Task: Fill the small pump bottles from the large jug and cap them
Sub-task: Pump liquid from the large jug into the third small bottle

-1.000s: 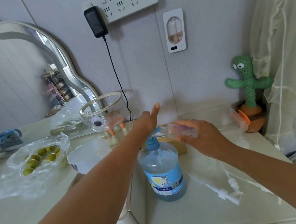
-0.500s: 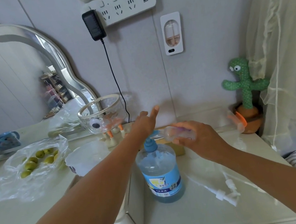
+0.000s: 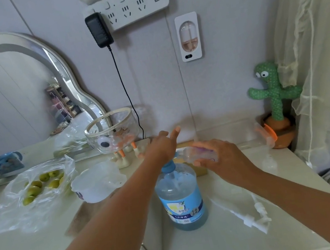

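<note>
The large clear jug (image 3: pixel 180 199), with blue liquid and a blue label, stands on the lower white table. My left hand (image 3: pixel 163 146) rests on top of its blue pump head (image 3: pixel 168 166), index finger stretched out, the other fingers loose. My right hand (image 3: pixel 223 161) grips a small clear bottle (image 3: pixel 198 154) on its side, its mouth at the pump spout. Two loose white pump caps (image 3: pixel 257 216) with long tubes lie on the table right of the jug.
A bag of green fruit (image 3: pixel 38 186) and a white lidded container (image 3: pixel 95 182) sit on the left counter, with a glass bowl on toy legs (image 3: pixel 113 130) behind. A cactus toy (image 3: pixel 273 98) and a clear and orange object (image 3: pixel 265 135) stand back right. A curtain hangs right.
The view shifted slightly; both hands, the jug and the small bottle keep the same positions relative to each other.
</note>
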A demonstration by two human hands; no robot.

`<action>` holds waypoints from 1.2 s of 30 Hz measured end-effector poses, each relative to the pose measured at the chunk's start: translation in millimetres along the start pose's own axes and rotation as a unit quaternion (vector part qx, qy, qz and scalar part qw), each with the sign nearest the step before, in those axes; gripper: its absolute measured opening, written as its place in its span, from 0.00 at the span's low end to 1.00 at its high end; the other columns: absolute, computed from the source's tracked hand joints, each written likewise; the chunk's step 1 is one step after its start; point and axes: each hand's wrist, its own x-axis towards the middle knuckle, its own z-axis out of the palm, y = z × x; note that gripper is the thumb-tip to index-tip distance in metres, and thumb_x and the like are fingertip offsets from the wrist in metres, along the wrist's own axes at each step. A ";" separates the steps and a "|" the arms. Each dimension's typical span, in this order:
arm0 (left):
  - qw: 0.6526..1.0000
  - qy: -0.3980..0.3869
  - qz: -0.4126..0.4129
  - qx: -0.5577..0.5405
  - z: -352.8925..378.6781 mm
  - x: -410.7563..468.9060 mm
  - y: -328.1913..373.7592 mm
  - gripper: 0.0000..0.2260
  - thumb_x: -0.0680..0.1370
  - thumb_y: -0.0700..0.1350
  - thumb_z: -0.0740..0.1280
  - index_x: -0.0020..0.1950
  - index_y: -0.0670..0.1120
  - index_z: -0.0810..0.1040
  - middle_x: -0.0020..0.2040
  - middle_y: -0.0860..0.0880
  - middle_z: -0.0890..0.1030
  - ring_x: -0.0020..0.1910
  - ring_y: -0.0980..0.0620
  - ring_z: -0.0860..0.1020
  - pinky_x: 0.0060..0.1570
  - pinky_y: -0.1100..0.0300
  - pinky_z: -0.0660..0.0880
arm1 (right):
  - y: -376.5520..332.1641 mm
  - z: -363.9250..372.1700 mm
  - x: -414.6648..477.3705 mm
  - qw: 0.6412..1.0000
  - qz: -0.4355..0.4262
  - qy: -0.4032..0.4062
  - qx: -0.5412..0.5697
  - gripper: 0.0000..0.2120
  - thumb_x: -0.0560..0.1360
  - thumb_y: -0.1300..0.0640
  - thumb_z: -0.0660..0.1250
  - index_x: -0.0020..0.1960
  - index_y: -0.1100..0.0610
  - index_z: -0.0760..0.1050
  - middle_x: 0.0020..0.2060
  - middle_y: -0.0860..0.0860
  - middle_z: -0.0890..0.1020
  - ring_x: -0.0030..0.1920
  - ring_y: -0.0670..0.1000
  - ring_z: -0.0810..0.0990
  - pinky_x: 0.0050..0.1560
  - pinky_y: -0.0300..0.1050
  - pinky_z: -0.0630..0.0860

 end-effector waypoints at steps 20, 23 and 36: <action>0.997 -0.049 0.012 0.058 -12.6 -5.1 6.8 0.23 0.83 0.56 0.50 0.73 0.43 0.62 0.65 0.41 0.71 0.59 0.43 0.72 0.58 0.54 0.67 | 6.8 6.7 0.5 0.999 0.008 0.017 0.044 0.17 0.73 0.49 0.70 0.61 0.44 0.75 0.53 0.41 0.80 0.53 0.41 0.77 0.55 0.37 0.72; 0.997 -0.031 0.021 0.064 -0.1 -1.1 -0.5 0.22 0.83 0.42 0.54 0.77 0.47 0.54 0.70 0.37 0.65 0.64 0.38 0.71 0.64 0.48 0.69 | 12.6 10.8 -2.0 0.999 0.013 0.016 0.033 0.16 0.72 0.49 0.70 0.60 0.45 0.74 0.51 0.42 0.81 0.51 0.42 0.77 0.50 0.32 0.70; 0.999 -0.024 -0.028 -0.037 -15.5 -7.3 11.0 0.41 0.76 0.70 0.49 0.65 0.31 0.68 0.62 0.30 0.74 0.61 0.32 0.73 0.60 0.42 0.69 | -0.4 2.1 -2.8 0.999 0.003 0.020 0.033 0.15 0.73 0.47 0.69 0.58 0.47 0.73 0.53 0.43 0.80 0.54 0.46 0.77 0.56 0.45 0.74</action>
